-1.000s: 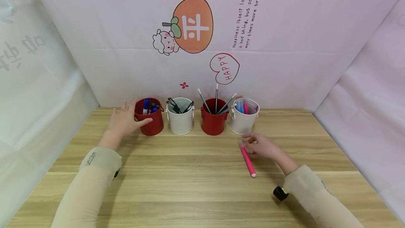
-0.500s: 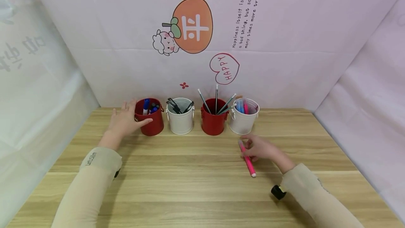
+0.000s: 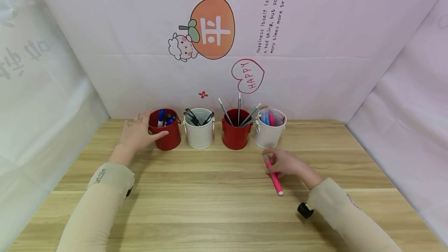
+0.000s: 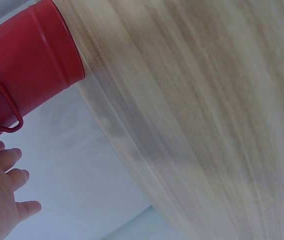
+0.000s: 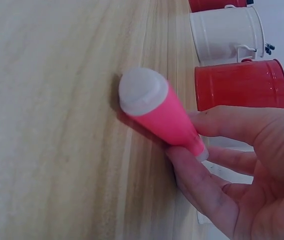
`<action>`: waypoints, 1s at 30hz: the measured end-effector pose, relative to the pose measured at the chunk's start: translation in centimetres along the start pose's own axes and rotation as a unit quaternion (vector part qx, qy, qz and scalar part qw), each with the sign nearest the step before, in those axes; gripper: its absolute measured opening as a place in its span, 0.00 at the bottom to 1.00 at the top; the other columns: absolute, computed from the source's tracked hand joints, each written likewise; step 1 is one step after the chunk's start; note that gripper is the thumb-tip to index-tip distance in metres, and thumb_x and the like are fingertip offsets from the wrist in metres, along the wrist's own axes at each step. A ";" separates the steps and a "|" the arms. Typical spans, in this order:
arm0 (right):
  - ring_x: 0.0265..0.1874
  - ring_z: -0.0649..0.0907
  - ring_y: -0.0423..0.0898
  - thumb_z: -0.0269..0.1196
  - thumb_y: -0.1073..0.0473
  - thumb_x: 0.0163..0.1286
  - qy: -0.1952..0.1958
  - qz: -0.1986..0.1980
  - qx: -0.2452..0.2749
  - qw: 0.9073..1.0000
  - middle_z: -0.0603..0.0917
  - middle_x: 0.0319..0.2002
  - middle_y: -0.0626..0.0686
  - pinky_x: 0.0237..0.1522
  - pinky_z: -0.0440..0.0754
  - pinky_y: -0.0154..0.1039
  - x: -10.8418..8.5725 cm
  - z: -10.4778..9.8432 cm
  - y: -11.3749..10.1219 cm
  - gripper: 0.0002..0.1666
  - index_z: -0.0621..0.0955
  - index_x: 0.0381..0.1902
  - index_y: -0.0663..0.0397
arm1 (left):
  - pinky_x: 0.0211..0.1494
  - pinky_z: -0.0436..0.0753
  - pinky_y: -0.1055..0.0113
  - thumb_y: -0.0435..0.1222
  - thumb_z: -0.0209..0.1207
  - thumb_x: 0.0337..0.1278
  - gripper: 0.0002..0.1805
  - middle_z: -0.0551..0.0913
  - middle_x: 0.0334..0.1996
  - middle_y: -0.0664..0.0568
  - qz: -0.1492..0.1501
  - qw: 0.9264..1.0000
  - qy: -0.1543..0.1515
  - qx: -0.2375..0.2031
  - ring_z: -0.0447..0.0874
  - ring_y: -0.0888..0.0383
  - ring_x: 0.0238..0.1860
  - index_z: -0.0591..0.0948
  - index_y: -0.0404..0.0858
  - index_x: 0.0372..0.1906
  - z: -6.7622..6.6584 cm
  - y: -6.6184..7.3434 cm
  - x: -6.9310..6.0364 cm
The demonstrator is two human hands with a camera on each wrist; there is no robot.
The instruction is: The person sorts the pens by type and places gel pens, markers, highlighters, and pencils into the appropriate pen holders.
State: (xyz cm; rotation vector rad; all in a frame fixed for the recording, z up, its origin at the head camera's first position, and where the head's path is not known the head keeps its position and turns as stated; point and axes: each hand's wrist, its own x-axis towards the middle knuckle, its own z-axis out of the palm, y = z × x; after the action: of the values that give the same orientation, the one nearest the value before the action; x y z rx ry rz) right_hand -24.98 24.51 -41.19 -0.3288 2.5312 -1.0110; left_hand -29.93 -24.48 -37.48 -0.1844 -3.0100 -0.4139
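A pink marker with a white end lies on the wooden table, tilted toward the buckets. My right hand pinches it between thumb and fingers near its far end; in the right wrist view the marker points its white end at the camera. At the far left, my left hand rests against a red bucket, thumb stretched across its front and the other fingers spread. The bucket holds blue-capped markers. The left wrist view shows the left fingers extended beside its handle.
In line with that bucket stand a white bucket of black pens, a red bucket of pencils, and a white bucket with blue and pink markers. A printed cloth hangs behind the wooden table.
My right hand has moved slightly left and its fingers have closed on the pink marker, which lies nearly where it was. The left hand stays at the red bucket.
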 end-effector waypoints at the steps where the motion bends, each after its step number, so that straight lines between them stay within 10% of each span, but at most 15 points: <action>1: 0.26 0.82 0.47 0.72 0.69 0.61 0.000 0.001 0.000 1.000 0.77 0.38 0.58 0.28 0.88 0.42 0.0 0.0 0.0 0.40 0.69 0.69 0.70 | 0.73 0.42 0.25 0.72 0.55 0.59 0.63 0.51 0.77 0.24 0.000 1.000 0.000 0.000 0.42 0.27 0.77 0.48 0.31 0.81 0.0 0.0 0.0; 30: 0.29 0.84 0.49 0.62 0.74 0.59 -0.015 -0.051 0.107 0.993 0.75 0.51 0.70 0.33 0.90 0.49 -1.0 -3.5 -0.7 0.41 0.64 0.71 0.70 | 0.72 0.43 0.25 0.73 0.54 0.58 0.64 0.53 0.76 0.24 0.007 1.000 0.011 0.006 0.45 0.27 0.77 0.49 0.31 0.81 0.2 -0.2 0.0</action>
State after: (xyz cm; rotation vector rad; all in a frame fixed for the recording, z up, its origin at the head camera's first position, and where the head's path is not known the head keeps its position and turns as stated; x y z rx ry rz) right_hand -25.52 26.48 -38.11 -0.4092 2.3729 -1.2921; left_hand -30.01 -24.60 -37.68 -0.1979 -2.9869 -0.3947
